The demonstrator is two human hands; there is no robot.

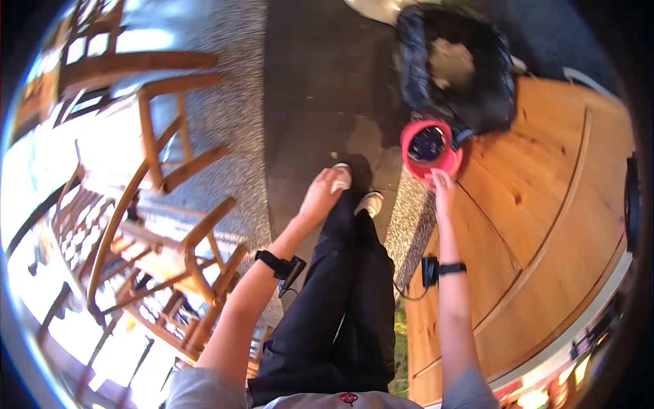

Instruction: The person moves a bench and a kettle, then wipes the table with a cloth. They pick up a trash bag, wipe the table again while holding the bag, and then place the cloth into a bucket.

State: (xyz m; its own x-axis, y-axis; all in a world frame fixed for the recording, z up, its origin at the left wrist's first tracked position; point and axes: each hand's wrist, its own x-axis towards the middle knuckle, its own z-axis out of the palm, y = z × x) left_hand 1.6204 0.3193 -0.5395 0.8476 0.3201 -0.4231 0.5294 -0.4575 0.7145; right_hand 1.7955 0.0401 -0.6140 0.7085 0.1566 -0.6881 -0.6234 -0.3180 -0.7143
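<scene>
My right hand (443,187) reaches forward, thumb and fingers closed on the near rim of a round pinkish-red tub (451,162). The tub's inside looks dark and shiny, with small bright specks. Just beyond it stands a bin lined with a black plastic bag (487,102), its top gaping around something pale brown. The tub overlaps the near edge of the bag in this view. My left hand (321,194) hangs over the floor with its fingers curled, right in front of a light shoe (344,176). Whether it holds anything, I cannot tell.
A wooden table (531,184) runs along the right, close to my right arm. Wooden chairs (163,252) crowd the left side. Dark paving (306,82) with a rough pebbled strip (242,102) leads ahead. Both wrists carry black strapped devices (279,266).
</scene>
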